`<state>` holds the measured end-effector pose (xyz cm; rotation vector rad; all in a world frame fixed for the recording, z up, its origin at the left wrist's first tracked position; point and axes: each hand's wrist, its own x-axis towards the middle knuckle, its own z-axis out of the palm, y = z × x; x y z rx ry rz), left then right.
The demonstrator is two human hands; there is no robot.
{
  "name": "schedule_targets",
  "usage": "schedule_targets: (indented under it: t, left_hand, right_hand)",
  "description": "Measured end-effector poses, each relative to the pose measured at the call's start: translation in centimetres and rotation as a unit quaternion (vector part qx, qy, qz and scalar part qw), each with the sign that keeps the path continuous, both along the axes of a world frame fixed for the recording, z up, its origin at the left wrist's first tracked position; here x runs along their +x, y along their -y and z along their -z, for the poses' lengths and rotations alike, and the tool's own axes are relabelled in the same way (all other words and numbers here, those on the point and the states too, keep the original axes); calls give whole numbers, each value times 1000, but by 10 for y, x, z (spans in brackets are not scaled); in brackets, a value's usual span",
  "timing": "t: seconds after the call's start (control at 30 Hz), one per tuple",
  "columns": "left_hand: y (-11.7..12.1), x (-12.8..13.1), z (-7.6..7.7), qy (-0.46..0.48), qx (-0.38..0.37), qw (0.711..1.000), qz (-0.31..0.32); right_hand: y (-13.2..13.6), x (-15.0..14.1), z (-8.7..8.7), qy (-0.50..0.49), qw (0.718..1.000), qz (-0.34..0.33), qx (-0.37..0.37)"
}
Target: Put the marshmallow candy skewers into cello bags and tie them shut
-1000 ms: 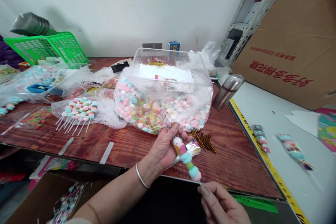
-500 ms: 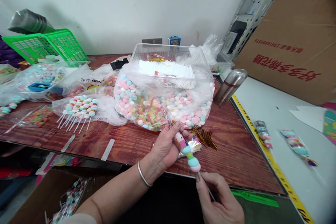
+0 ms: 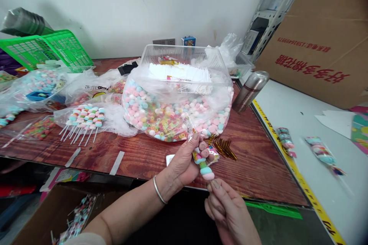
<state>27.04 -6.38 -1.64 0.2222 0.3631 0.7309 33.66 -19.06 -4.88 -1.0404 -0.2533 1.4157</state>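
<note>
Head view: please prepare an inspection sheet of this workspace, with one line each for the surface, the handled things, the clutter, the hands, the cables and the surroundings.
Surface: reddish wood-grain tabletop, white strips near its front edge.
Handled things: marshmallow skewer, its upper part in a clear printed wrapper.
Clutter: bagged marshmallows, a row of marshmallow sticks on plastic, gold twist ties, metal flask.
Hands: left hand grips the wrapped part; right hand pinches just below the lowest marshmallow.
Cables: nothing seen.
Surroundings: wall sockets behind; cardboard box on the white surface at right.
</note>
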Motion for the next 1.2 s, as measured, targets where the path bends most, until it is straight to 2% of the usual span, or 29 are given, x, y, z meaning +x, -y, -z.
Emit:
schedule_targets:
  t: [0.1,0.17,0.23,0.27,0.3,0.33,0.37,0.43,0.5,0.53,0.57,0.6,0.63,0.67,0.7,0.83,0.9,0.97,1.07,1.13,1.2]
  left_hand:
    - [1,0,3,-5,-11,1000,1]
    - [1,0,2,-11,-12,1000,2]
    - [2,1,0,-17,-10,1000,0]
    - [2,1,-1,-21,-11,1000,-5]
    - [2,2,-3,-25,-13,1000,-12]
    - [3,2,-4,-29,-18,999,-17]
    - [2,3,-5,-32,-26,999,-20]
    - [1,4,-7,-40,-46,998,-22]
    - [-1,3,-7,-45,-63,997,-18]
    - [-2,3,-6,-47,-69,996,-18]
    - [-3,3,-6,-49,-74,996,-19]
    - [-3,3,-6,-50,-76,996,-20]
    - [-2,4,-6,-51,-75,996,-20]
    - [0,5,-5,-53,-72,996,-19]
    - [2,6,-5,-55,-66,996,-16]
    - [16,11,-3,-61,-30,998,16]
    - [19,10,-2,-61,-2,998,33]
    - [15,7,-2,-55,25,998,25]
    - [2,2,-5,-40,39,998,-15]
    - [-6,1,-7,-32,35,998,-29]
    - [-10,2,-7,-29,22,999,-39]
  right_hand:
    - [-3,-3,-1,-20,1000,10,5]
    - [-3,-4,0,26,999,28,14]
    - [-3,-4,2,129,990,49,31]
    - [-3,-3,4,208,975,62,42]
    - [-2,-2,6,299,949,79,56]
    - [-1,-2,9,397,910,97,75]
    - [-1,-1,11,494,856,115,100]
    - [0,2,14,662,719,147,154]
    - [0,5,16,768,586,165,198]
    - [0,6,16,799,537,169,211]
    - [0,7,16,817,508,170,215]
    - [-1,7,15,824,497,168,212]
    - [-1,7,14,823,505,164,203]
    - [-2,6,13,813,527,159,187]
    - [-3,5,12,795,562,153,169]
    - [-8,0,7,637,757,124,81]
    - [-10,1,3,554,822,122,48]
    - [-11,2,1,507,852,128,36]
    - [-10,5,2,489,864,115,42]
    - [-9,6,4,498,860,99,44]
    - [-8,7,8,545,830,105,54]
